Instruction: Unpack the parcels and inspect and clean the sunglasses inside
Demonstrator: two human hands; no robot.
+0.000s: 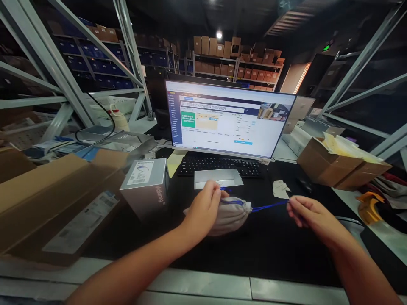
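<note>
A light grey drawstring bag (233, 216) lies on its side over the black mat, its neck gathered and facing right. My right hand (307, 212) pinches the end of the blue cord (269, 206), which runs taut from the bag's neck. A small white slip (280, 189) shows just behind those fingertips; I cannot tell if it is attached. My left hand (205, 207) is closed in front of the bag's left part, thumb and fingers together, with a bit of blue cord by the fingertips. What the bag contains is hidden.
A grey box with a printed label (144, 186) stands left of the bag, beside a large open carton (63, 207). Behind are an open white box (218, 178), a keyboard (222, 166) and a lit monitor (229, 118). A brown carton of yellowish packets (343, 163) sits at right.
</note>
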